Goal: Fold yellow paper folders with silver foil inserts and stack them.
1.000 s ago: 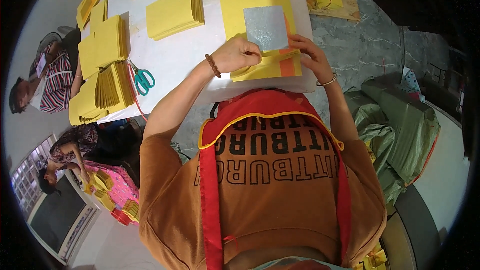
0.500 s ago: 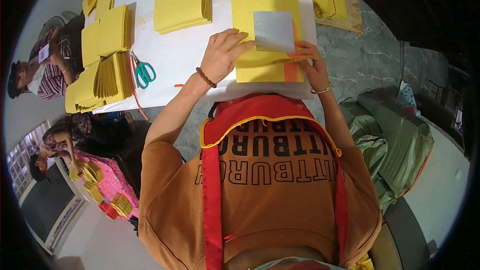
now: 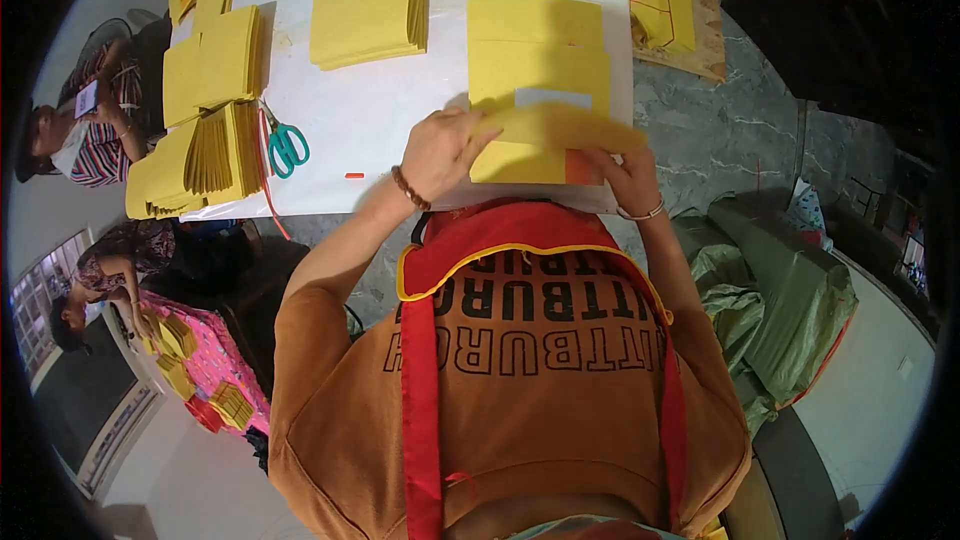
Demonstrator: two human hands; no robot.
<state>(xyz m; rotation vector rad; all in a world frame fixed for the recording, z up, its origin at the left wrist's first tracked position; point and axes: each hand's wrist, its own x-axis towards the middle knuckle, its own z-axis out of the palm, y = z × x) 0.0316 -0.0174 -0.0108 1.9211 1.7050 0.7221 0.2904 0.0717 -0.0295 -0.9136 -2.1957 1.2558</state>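
One yellow sheet is half-raised, not yet flat; left hand likely pinches its edge; right hand, can't tell.

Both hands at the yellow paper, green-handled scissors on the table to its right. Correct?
Not quite: the green-handled scissors lie to the left of the yellow paper, as the head view shows. The left hand and right hand are at the paper.
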